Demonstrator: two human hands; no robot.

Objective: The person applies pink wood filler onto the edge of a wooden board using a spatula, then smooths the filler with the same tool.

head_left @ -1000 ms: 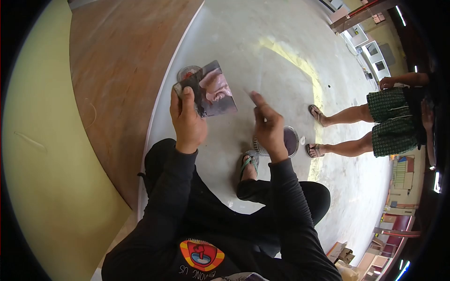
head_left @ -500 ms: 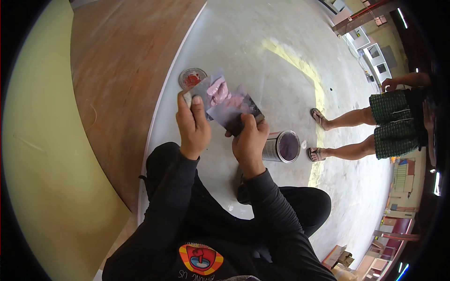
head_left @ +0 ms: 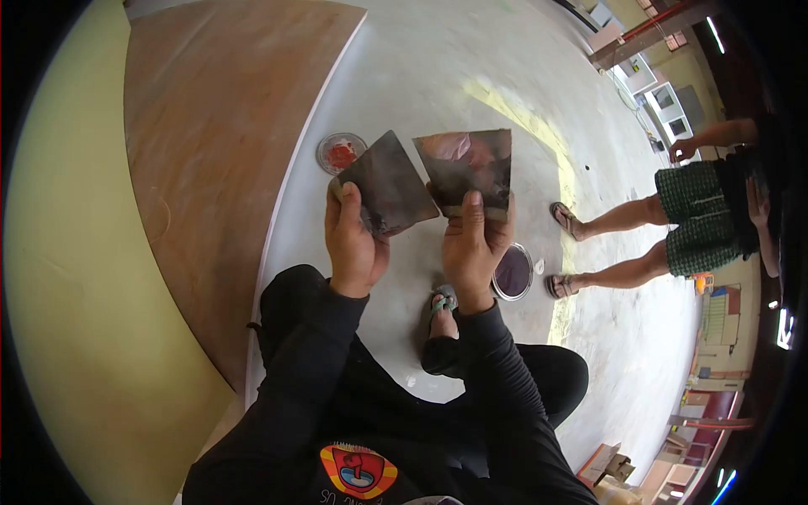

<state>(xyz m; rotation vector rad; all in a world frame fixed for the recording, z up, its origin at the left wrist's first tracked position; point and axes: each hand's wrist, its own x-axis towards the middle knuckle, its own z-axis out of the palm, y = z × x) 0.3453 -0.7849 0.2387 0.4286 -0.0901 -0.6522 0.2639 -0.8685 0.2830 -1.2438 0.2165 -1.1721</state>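
My left hand (head_left: 353,244) is closed on a dark, flat square plate (head_left: 389,187), thumb on its near left edge. In my right hand (head_left: 475,248) is a second dark plate (head_left: 492,172), smeared with pink paste (head_left: 450,147) on its upper part. The two plates are tilted side by side, their near corners close together. Beyond my left hand, a round lid (head_left: 341,153) with red paste lies on the grey floor. An open can (head_left: 513,273) with dark contents stands just right of my right hand, which hides part of it.
A brown wooden panel (head_left: 227,109) and a yellow-green surface (head_left: 76,252) lie on the left. A person in sandals and green shorts (head_left: 697,209) stands at the right, near a yellow floor stripe (head_left: 539,126). A cardboard box (head_left: 619,468) is at the lower right.
The plates have moved apart from their overlapping position and turned, showing broader dark faces. My right hand has shifted slightly right and now covers more of the can.
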